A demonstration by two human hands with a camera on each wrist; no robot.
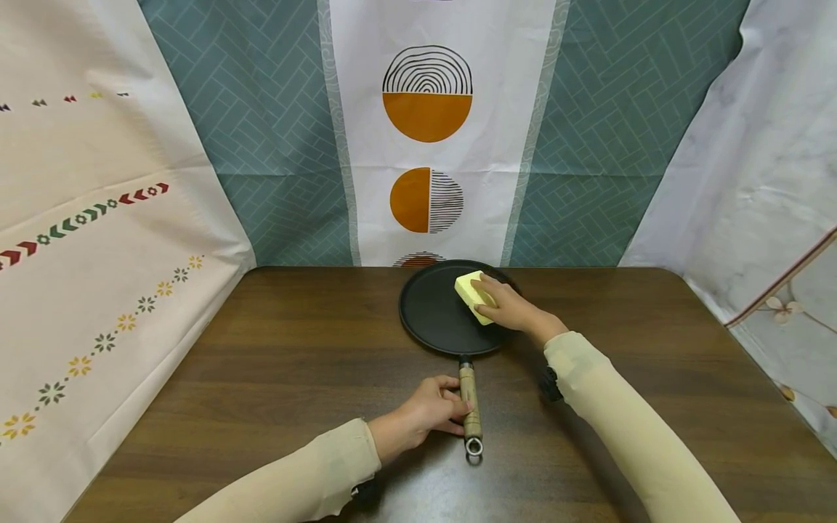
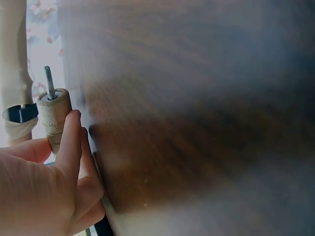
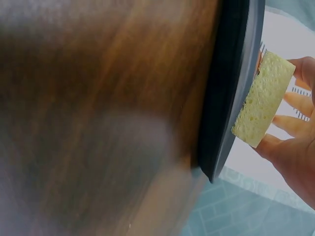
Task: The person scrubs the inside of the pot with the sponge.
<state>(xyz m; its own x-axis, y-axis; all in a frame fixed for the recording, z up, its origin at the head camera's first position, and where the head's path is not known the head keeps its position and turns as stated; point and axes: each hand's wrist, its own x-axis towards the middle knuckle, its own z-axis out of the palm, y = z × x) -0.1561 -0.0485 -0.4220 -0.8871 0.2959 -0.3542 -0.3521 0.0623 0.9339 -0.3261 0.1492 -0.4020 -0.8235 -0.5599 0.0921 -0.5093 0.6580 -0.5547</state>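
A flat black round pan [image 1: 438, 312] lies on the dark wooden table [image 1: 275, 363], its wooden handle [image 1: 469, 401] pointing toward me with a metal ring at the end. My left hand [image 1: 428, 412] grips that handle [image 2: 53, 117] from the left. A yellow sponge [image 1: 474, 295] rests on the pan's right part, held under the fingers and thumb of my right hand [image 1: 513, 309]. In the right wrist view the sponge [image 3: 263, 98] stands against the pan's edge [image 3: 229, 88], pinched by that hand [image 3: 295, 142].
Patterned cloths hang round the table: a teal and white one with orange circles [image 1: 428, 116] at the back, a beige one [image 1: 98, 254] on the left, a white one [image 1: 752, 181] on the right. Bare tabletop lies left and right of the pan.
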